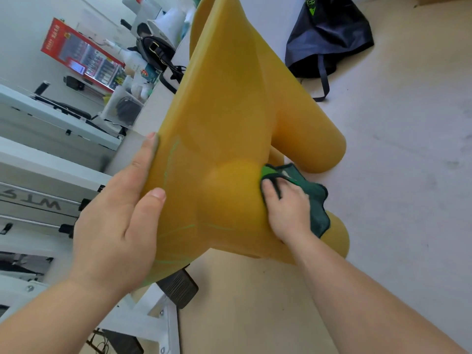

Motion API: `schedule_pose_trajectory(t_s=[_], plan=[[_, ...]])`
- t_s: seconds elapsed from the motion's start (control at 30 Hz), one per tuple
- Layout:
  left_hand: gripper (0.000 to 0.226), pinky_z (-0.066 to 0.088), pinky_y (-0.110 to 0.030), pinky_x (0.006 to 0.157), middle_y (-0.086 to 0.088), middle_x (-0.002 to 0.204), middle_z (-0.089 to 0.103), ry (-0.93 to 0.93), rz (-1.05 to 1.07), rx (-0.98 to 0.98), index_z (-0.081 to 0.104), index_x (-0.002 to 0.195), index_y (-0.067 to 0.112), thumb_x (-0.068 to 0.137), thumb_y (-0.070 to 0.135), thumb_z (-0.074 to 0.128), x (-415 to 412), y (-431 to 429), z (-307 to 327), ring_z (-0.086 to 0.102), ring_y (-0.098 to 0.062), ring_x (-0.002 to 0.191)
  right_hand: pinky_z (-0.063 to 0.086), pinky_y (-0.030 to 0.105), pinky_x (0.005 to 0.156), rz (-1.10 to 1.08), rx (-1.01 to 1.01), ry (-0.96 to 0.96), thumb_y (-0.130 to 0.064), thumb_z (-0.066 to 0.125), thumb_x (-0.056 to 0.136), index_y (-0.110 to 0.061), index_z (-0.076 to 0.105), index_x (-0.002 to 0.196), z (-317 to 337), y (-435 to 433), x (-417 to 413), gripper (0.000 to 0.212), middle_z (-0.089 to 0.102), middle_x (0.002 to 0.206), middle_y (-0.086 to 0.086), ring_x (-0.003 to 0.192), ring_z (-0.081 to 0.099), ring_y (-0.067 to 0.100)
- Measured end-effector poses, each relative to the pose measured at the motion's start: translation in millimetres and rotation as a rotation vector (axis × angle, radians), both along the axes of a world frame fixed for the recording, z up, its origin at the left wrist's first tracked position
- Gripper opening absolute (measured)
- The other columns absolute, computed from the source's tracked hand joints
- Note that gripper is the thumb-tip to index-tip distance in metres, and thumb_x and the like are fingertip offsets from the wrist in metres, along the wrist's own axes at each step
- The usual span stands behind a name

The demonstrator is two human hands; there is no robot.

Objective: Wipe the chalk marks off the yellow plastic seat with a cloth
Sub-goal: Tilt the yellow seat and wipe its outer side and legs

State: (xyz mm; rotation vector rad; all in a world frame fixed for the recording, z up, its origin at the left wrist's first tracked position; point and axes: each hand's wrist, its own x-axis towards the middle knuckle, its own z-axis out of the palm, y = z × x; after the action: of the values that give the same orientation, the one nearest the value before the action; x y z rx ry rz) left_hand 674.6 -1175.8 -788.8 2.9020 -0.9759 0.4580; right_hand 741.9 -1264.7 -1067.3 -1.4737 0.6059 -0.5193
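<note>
The yellow plastic seat [224, 118] fills the middle of the view, tilted, with its rounded legs reaching right onto the pale floor. Faint green chalk lines [196, 226] cross its lower surface and run up near its left edge. My left hand [120, 215] grips that left edge, thumb on the front face and fingers wrapped behind. My right hand [286, 208] holds a dark green cloth [314, 200] bunched under its fingers and presses it against the seat's right side, beside a rounded bulge.
A dark blue bag [329, 37] lies on the floor at the upper right. White metal frames [51, 159] and a cluttered table with a black handbag [155, 49] stand on the left. A black pedal-like block [178, 287] sits below the seat.
</note>
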Motion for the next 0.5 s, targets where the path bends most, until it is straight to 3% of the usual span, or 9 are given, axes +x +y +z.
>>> schedule_pose_trajectory(t_s=[0.1, 0.23, 0.3, 0.4, 0.5], plan=[[0.062, 0.040, -0.043, 0.091, 0.035, 0.120, 0.041, -0.001, 0.015, -0.013, 0.019, 0.145, 0.063, 0.084, 0.052, 0.022, 0.3, 0.3, 1.8, 0.039, 0.002, 0.103, 0.025, 0.065, 0.116, 0.023, 0.146, 0.212, -0.075, 0.002, 0.087, -0.025, 0.059, 0.130, -31.9, -1.0, -7.7, 0.088, 0.055, 0.147, 0.010, 0.141, 0.040, 0.036], [0.060, 0.035, -0.037, 0.085, 0.043, 0.116, 0.038, 0.010, 0.011, -0.031, 0.020, 0.144, 0.063, 0.086, 0.049, 0.022, 0.4, 3.2, 1.6, 0.037, 0.007, 0.098, 0.001, 0.061, 0.125, -0.027, 0.214, 0.067, -0.056, 0.013, 0.098, -0.012, 0.054, 0.129, -7.6, 54.2, -34.1, 0.068, 0.037, 0.158, 0.014, 0.155, 0.013, 0.035], [0.057, 0.034, -0.035, 0.089, 0.048, 0.117, 0.035, 0.034, -0.001, -0.048, 0.021, 0.143, 0.065, 0.089, 0.048, 0.023, 0.5, 5.0, 2.7, 0.037, 0.008, 0.105, 0.002, 0.062, 0.125, -0.025, 0.072, -0.061, -0.051, 0.022, 0.100, -0.014, 0.058, 0.112, 5.9, 83.2, -47.8, 0.053, 0.034, 0.160, 0.015, 0.153, 0.014, 0.040], [0.053, 0.034, -0.034, 0.096, 0.040, 0.131, 0.038, 0.065, -0.025, -0.076, 0.024, 0.140, 0.067, 0.091, 0.047, 0.021, 4.4, 10.0, 4.5, 0.039, 0.003, 0.115, 0.013, 0.054, 0.125, -0.070, -0.077, -0.141, -0.040, 0.040, 0.102, -0.022, 0.062, 0.131, 10.8, 87.8, -55.7, 0.040, 0.014, 0.172, -0.005, 0.156, 0.012, 0.037], [0.049, 0.029, -0.034, 0.113, 0.038, 0.142, 0.037, 0.223, -0.082, -0.164, 0.032, 0.138, 0.066, 0.095, 0.047, 0.019, 9.5, 15.5, 9.7, 0.037, 0.006, 0.131, 0.035, 0.055, 0.112, -0.155, -0.216, -0.172, -0.055, 0.055, 0.093, -0.053, 0.047, 0.145, 12.9, 54.1, -56.6, 0.053, 0.043, 0.154, -0.005, 0.137, 0.042, 0.032]])
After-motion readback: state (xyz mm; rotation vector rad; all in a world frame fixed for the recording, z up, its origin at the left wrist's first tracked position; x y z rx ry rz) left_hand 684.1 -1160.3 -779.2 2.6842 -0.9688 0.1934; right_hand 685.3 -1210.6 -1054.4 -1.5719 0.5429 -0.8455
